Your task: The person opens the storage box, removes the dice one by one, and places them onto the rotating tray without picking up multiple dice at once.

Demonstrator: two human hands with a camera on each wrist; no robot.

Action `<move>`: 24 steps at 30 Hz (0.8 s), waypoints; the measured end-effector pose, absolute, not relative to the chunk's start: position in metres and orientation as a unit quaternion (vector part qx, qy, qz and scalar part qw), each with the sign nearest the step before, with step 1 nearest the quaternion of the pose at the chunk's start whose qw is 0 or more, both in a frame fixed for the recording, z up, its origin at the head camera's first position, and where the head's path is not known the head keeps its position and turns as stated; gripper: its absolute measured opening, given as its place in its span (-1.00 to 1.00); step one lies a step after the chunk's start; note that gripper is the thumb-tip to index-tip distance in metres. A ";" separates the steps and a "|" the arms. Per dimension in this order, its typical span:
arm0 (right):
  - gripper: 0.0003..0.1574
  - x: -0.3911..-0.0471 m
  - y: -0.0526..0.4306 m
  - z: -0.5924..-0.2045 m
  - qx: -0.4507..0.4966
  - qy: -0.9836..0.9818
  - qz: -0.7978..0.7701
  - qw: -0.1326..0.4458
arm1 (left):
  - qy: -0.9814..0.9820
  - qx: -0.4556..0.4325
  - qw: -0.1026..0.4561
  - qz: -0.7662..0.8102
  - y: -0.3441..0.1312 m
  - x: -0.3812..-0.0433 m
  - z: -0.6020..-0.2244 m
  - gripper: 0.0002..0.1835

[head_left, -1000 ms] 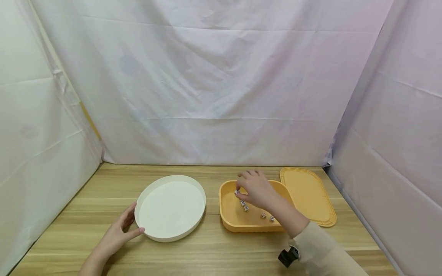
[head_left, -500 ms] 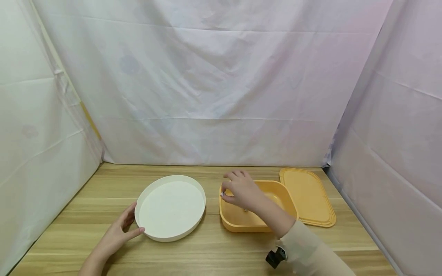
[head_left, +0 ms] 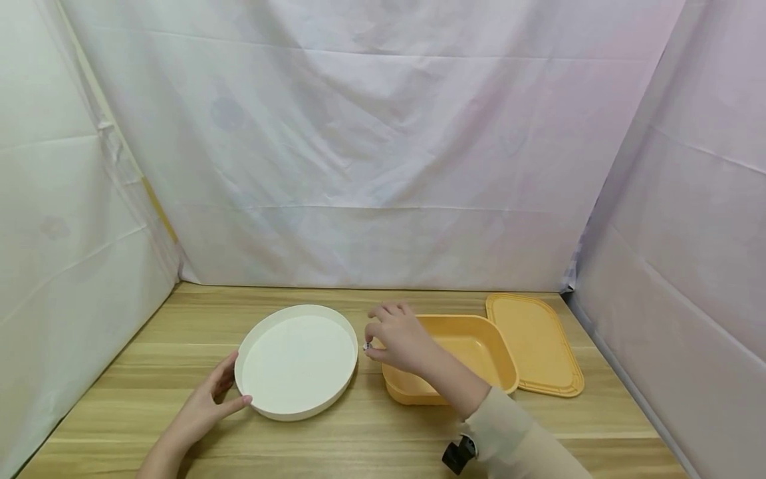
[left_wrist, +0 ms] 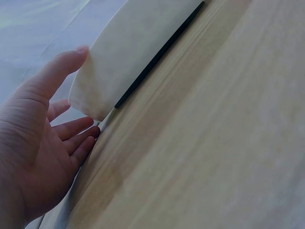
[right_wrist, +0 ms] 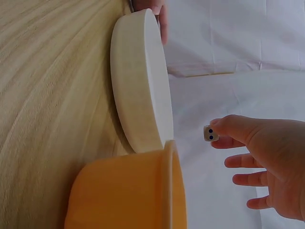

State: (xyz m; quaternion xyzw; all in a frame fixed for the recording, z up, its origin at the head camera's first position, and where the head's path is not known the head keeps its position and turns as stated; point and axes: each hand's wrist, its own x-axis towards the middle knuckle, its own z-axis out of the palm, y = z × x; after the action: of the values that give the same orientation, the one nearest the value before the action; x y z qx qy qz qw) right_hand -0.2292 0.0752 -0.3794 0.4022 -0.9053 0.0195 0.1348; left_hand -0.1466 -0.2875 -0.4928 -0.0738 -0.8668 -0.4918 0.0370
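Note:
My right hand (head_left: 399, 339) pinches a white die (head_left: 368, 346) between thumb and index finger. It is in the air between the round white tray (head_left: 299, 362) and the yellow box (head_left: 487, 332). In the right wrist view two dark pips show on the die (right_wrist: 210, 134), while the other fingers are spread. My left hand (head_left: 206, 402) rests against the tray's left side with relaxed fingers; in the left wrist view its thumb (left_wrist: 71, 59) touches the tray wall (left_wrist: 128, 52). The right hand and forearm cover part of the box's inside, and no dice show in it.
A flat yellow lid (head_left: 532, 342) lies behind and to the right of the box, partly tucked beside its rim. White cloth (head_left: 371, 166) encloses the back and both sides of the wooden table (head_left: 335, 446).
My right hand has carried the die leftward, out of the box and past its left rim toward the tray. Dice seen in the box earlier are now hidden. The left hand has stayed in place.

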 end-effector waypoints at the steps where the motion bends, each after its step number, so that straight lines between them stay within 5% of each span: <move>1: -0.85 -0.229 0.074 -0.380 0.403 -0.905 0.017 0.135 | -0.866 -0.075 0.038 -0.492 -0.287 -0.147 -0.493 -0.04; 24: -0.79 -0.223 0.035 -0.409 0.433 -0.887 -0.016 0.159 | -0.856 -0.081 0.034 -0.509 -0.285 -0.144 -0.491 -0.06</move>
State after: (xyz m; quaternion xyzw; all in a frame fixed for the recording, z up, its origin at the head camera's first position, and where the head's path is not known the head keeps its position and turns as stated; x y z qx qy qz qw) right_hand -0.2232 0.0354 -0.4095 0.4329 -0.8872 -0.0163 0.1586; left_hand -0.1435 -0.2852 -0.4909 -0.0809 -0.8563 -0.5090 0.0340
